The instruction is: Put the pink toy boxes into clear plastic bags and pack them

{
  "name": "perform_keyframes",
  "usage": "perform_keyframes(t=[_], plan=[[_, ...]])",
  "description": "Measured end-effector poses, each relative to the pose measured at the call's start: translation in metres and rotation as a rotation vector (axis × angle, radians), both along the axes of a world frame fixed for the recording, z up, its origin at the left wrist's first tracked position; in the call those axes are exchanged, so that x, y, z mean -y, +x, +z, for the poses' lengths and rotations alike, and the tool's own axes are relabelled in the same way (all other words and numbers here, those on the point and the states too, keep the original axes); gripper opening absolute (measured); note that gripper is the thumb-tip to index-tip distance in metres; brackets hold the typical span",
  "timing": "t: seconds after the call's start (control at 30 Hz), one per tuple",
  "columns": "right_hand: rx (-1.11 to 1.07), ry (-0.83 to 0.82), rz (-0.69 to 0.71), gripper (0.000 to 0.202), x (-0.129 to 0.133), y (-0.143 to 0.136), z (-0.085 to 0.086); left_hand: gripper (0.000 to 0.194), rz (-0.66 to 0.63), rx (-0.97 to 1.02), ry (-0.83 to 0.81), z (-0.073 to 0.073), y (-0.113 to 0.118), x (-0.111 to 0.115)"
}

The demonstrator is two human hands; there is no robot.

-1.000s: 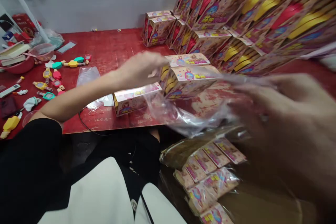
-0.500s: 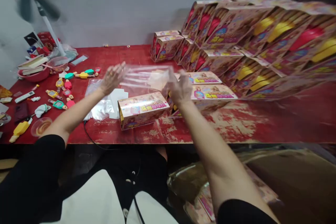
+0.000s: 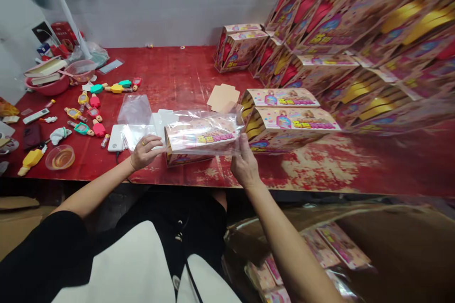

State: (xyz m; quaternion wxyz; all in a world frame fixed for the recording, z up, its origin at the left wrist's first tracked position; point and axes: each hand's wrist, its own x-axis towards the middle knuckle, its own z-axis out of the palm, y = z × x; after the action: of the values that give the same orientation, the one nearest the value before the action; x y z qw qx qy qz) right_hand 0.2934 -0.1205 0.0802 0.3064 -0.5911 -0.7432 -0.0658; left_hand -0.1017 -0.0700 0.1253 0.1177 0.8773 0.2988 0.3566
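A clear plastic bag [image 3: 202, 117] is stretched over the top of a printed cardboard box [image 3: 186, 159] near the table's front edge. My left hand [image 3: 146, 152], a ring on one finger, pinches the bag's left end. At its right end, my right hand [image 3: 245, 163] grips the bag between thumb and fingers. Whether the box is inside the bag or just under it, I cannot tell. Two more printed boxes [image 3: 295, 118] stand right of my right hand. Left of the box lie a stack of clear bags [image 3: 135, 111] and a white flat device [image 3: 116, 138].
Stacked printed boxes [image 3: 327, 23] fill the right back of the red table [image 3: 170, 71]. A tan card piece [image 3: 223, 97] lies behind the bag. Several colourful toy watches [image 3: 82, 129], a pink basin [image 3: 48, 85] and a fan [image 3: 66, 4] occupy the left. Below is a large carton [image 3: 398, 255].
Both hands have come down towards me, lowering the plastic bag from above the table onto the printed box. My view has shifted, so the tan card now shows behind it.
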Motion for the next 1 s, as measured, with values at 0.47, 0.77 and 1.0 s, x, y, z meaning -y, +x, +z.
perform_keyframes(t=[0.47,0.77,1.0], plan=[[0.073,-0.028,-0.117,0.062,0.014,-0.021,-0.026,0.03,-0.185,-0.295,-0.023,0.002,0.001,0.01],[-0.333,-0.297,0.087,0.04,0.044,-0.018,-0.034,0.012,-0.066,-0.034,-0.486,-0.01,0.005,0.026],[-1.314,-0.326,-0.138,0.019,-0.016,-0.009,-0.016,0.034,0.438,0.521,-0.949,-0.037,0.045,0.024]])
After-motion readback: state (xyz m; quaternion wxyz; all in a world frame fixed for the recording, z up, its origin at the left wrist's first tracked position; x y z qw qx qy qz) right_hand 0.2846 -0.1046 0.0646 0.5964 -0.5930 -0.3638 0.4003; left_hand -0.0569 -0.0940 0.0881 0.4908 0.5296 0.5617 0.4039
